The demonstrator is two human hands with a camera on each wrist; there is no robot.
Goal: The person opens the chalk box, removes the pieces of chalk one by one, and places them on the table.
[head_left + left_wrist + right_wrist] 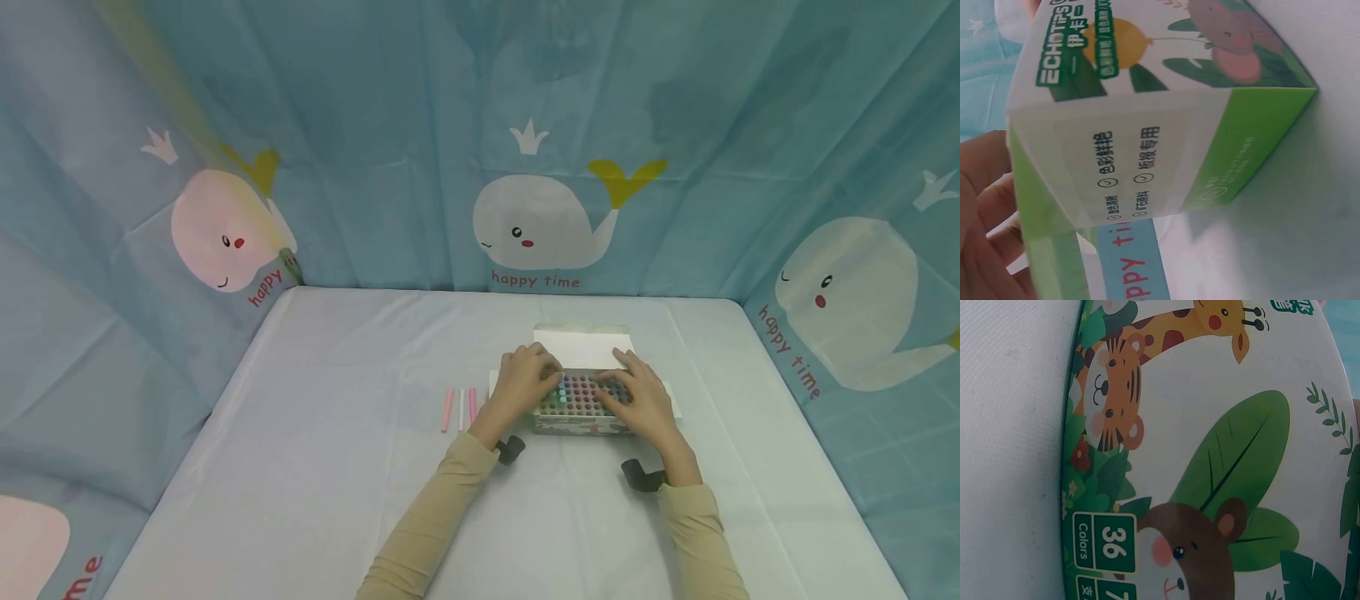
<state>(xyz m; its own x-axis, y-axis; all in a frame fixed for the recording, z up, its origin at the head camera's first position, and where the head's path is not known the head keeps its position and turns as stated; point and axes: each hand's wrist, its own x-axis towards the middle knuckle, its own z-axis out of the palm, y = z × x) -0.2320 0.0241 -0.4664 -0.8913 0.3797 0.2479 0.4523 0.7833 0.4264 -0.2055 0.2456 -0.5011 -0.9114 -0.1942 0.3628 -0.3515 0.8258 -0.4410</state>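
Observation:
An opened cardboard chalk box (581,425) stands on the white table, packed with upright chalk sticks (581,392) in several colours. Its white lid flap (581,346) is folded back on the far side. My left hand (525,379) reaches over the box's left part, bent fingertips close together at the chalk tops; whether a stick is between them is hidden. Over the right part, my right hand (645,400) has its fingers spread at the chalk tops. In the left wrist view, fingers (991,212) show behind the box's printed end. The box's animal-print front (1210,456) fills the right wrist view.
Left of the box lie a light pink chalk stick (447,410), a white one (461,410) and a brighter pink one (472,407), apart from each other. White side flaps (673,402) stick out from the box. A blue whale-print curtain (375,208) surrounds the table (337,500).

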